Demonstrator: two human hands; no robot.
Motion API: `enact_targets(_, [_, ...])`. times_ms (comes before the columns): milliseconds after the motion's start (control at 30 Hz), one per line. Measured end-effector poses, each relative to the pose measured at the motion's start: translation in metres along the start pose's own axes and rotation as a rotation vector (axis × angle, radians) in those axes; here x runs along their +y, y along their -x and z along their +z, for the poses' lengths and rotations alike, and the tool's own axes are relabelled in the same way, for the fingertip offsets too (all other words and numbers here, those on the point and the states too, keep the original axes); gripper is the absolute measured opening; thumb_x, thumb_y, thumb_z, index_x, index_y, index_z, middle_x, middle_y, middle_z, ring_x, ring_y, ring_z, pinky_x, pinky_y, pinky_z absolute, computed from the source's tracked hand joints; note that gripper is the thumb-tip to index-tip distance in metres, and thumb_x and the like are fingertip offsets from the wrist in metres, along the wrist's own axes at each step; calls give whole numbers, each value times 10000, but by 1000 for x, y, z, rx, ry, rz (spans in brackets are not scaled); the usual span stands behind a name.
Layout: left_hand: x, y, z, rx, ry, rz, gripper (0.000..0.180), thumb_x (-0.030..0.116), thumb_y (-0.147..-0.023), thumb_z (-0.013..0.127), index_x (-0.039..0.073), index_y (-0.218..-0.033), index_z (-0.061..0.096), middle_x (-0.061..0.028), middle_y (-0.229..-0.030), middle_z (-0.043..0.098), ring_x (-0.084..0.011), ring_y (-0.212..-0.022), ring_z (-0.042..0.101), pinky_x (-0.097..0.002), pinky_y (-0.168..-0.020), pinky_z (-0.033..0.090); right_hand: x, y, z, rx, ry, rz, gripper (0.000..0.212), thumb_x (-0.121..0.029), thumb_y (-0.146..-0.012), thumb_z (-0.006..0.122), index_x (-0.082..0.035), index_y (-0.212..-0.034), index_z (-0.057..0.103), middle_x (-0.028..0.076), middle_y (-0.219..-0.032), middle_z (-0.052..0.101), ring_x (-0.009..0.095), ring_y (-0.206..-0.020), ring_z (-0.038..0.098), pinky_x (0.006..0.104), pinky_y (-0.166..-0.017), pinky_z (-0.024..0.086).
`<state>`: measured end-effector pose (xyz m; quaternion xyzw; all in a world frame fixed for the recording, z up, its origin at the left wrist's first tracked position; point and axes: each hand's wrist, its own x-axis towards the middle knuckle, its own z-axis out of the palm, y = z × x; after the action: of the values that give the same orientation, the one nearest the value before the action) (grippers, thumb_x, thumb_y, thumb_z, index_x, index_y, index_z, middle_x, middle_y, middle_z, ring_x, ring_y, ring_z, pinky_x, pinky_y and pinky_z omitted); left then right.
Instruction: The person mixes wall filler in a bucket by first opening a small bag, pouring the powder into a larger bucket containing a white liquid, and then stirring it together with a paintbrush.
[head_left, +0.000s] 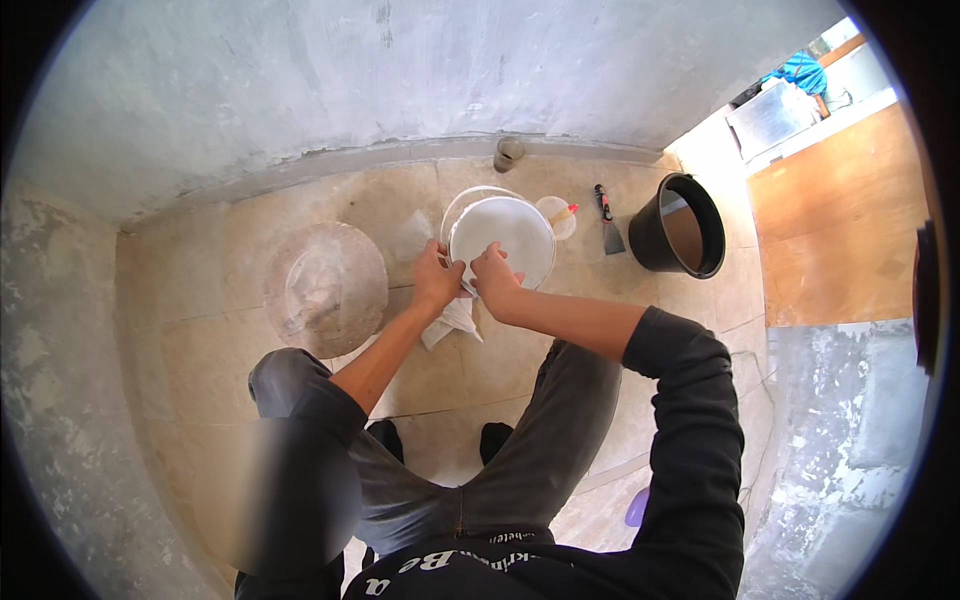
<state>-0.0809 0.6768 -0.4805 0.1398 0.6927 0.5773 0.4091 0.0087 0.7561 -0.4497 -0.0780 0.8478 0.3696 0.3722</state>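
In front of me on the floor stands a white bucket (512,243) with a pale surface inside and its handle at the far left side. My left hand (437,280) is at its near-left rim, thumb and fingers pinched together. Close beside it, my right hand (494,277) reaches over the near rim with its fingers bent inward. What either hand grips is too small or hidden to tell. Just below the hands is a crumpled white sheet, perhaps cloth or plastic (455,322); whether the fingers touch it I cannot tell.
A dusty round board (327,290) lies left of the bucket. To the right are a clear cup with a red-tipped tool (562,216), a scraper (608,222) and a black bucket (660,235) of liquid. A small greyish cup (509,154) stands by the far wall (400,75).
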Motion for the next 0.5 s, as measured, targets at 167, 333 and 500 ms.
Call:
enact_targets(167, [-35,-17,4,-25,-208,190,298,33,-722,631,11,-954,446,-110,-756,507,-228,-636,597,-360,-490,550,-14,-1,34,60,-289,18,246,-255,-901,551,-169,-1120,624,48,-1033,575,246,-1019,555,432,-984,332])
enact_targets(333, [-32,-21,-1,-18,-186,236,298,97,-685,659,3,-909,486,-140,-747,523,-258,-661,539,-396,-596,464,1,41,13,149,-279,-1,231,-283,-904,546,-140,-1041,665,54,-1009,581,242,-1034,543,404,-955,340])
enact_targets(500, [-3,-17,-19,-83,-62,72,281,26,-757,600,-10,-999,462,-142,-800,550,-235,-654,618,-347,-511,585,17,79,-17,412,-656,62,176,-174,-758,687,-162,-932,706,63,-994,582,263,-949,600,419,-873,434])
